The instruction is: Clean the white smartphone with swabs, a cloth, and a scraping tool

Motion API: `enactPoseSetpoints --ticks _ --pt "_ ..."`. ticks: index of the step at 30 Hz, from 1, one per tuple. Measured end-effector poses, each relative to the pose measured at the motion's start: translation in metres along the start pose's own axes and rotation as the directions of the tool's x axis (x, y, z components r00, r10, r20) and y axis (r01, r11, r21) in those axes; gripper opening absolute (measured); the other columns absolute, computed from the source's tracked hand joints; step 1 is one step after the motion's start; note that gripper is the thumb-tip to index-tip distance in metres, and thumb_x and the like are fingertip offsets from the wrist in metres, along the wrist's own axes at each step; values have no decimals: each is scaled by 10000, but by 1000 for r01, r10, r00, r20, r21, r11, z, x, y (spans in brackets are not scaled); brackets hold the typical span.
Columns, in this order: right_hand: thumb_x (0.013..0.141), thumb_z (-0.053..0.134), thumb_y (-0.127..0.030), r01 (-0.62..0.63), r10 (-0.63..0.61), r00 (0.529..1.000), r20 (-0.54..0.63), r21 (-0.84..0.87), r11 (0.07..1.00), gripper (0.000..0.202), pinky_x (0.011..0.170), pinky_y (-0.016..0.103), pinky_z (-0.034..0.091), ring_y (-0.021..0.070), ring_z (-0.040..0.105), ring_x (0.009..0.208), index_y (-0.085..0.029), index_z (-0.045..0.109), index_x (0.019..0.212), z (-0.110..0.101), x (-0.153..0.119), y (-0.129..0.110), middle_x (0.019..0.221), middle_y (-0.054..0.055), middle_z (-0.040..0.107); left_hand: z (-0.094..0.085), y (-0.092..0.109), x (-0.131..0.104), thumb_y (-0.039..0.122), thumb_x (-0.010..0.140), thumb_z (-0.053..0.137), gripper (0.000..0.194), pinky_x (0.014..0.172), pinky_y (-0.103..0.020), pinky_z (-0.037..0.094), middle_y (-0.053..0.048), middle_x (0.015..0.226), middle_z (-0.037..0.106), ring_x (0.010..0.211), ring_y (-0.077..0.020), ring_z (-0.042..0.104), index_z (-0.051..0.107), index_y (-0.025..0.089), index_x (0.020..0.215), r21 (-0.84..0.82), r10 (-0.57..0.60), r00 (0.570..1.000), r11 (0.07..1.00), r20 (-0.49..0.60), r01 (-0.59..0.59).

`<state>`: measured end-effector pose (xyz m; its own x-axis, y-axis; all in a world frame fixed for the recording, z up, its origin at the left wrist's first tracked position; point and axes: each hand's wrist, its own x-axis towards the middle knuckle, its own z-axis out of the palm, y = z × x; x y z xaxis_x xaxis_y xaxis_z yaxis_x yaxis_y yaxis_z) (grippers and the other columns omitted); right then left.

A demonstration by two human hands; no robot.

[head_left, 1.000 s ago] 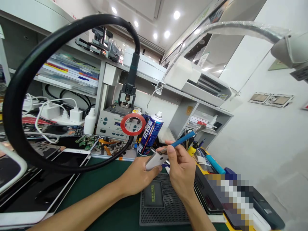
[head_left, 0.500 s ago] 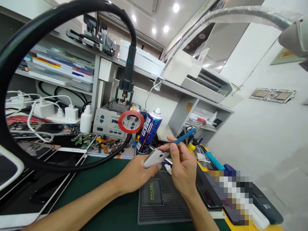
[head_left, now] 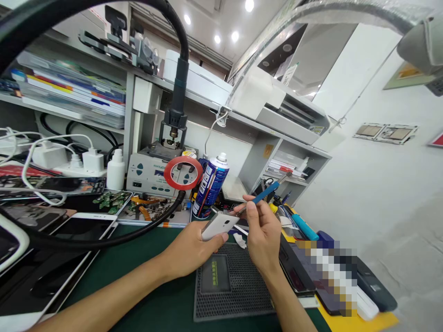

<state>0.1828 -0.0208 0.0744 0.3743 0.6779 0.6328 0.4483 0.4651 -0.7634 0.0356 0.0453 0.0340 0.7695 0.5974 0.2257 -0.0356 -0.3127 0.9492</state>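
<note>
My left hand (head_left: 197, 246) is closed around a white smartphone (head_left: 219, 226), its back with the camera facing up and the thumb lying along its lower edge. In my right hand (head_left: 265, 230) is a slim tool with a blue handle (head_left: 266, 191), pinched between thumb and fingers. Its metal end reaches toward the phone's upper right edge; whether it touches the phone I cannot tell. The handle's other end points up and right. Below both hands lies a black perforated mat (head_left: 242, 286). A small white scrap (head_left: 239, 240) sits between the hands.
Behind the hands stand a blue spray can (head_left: 211, 186), a red tape roll (head_left: 183, 173) and a grey soldering station (head_left: 147, 175). A black hose (head_left: 148, 233) arcs across the left, over several phones and tablets (head_left: 58, 276). More phones (head_left: 297, 267) lie at right.
The whole view has shifted slightly, so most things appear further left. Both hands keep their hold on the phone and the blue-handled tool, with the phone turned a little.
</note>
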Motion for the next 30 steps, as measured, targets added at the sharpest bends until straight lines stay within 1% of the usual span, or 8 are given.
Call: enactPoseSetpoints --ticks 4,7,14,21,26,30 --pt "959 488 -363 42 -44 998 -44 -37 998 242 690 293 548 165 659 751 -174 595 1066 1 -1 -1 816 41 685 0 -2 1 467 915 477 350 571 -250 311 -2 697 550 629 -136 476 580 160 781 -8 -3 1000 1000 0 3" --pt "962 484 -360 47 -48 998 -35 -46 998 236 689 285 547 160 657 756 -178 593 1065 2 -2 -1 824 37 684 0 -3 1 465 914 479 345 571 -249 309 -3 704 551 638 -137 480 582 161 787 -18 13 1000 1000 -4 -13" --pt "960 488 -369 36 -37 999 -15 -66 997 244 731 306 552 171 672 792 -179 586 1076 5 -3 -1 849 46 696 0 -3 1 434 919 476 320 557 -246 284 7 685 536 621 -128 458 587 163 791 -9 31 999 999 -5 -31" --pt "951 495 -408 -16 16 1000 -9 9 1000 292 723 324 574 196 695 819 -163 580 1084 16 -7 -13 857 64 709 0 1 -1 360 910 489 270 536 -236 263 38 631 467 574 -100 390 539 165 729 7 57 998 998 -13 -57" --pt "955 497 -386 12 -12 1000 18 9 1000 269 733 305 585 183 707 815 -172 590 1089 24 -9 -21 859 59 723 0 3 -2 326 909 479 245 527 -230 252 49 631 402 576 -92 323 468 176 715 -39 112 994 993 6 -111" --pt "948 512 -371 30 -30 999 16 5 1000 254 690 283 591 178 713 777 -172 610 1070 26 -9 -24 830 56 731 0 3 -1 337 916 455 235 520 -231 243 48 631 384 569 -95 306 479 180 743 -43 112 993 993 21 -111"
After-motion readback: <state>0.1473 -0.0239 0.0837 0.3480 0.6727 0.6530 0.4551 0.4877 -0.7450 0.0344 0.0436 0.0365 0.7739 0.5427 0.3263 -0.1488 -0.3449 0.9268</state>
